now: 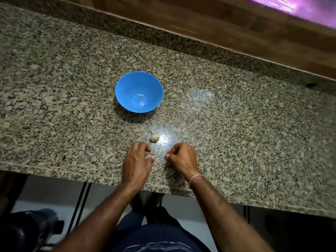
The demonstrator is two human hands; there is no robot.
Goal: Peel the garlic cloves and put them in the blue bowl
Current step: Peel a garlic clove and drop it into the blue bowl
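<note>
Head view: mid-peel, I judge; left grip (138,160) and right grip (181,157) curl near the garlic bulb (154,137), contents unclear; next, finish stripping, then reach the blue bowl (125,88).

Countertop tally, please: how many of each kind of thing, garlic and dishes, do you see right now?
Blue bowl: 1
Garlic bulb: 1
Peeled clove, lying in the bowl: 1
Total: 3

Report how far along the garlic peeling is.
Done: one peeled clove lies in the blue bowl. In hand: left hand and right hand have curled fingers; their contents are too small to tell. Left: the garlic bulb on the counter.
</note>
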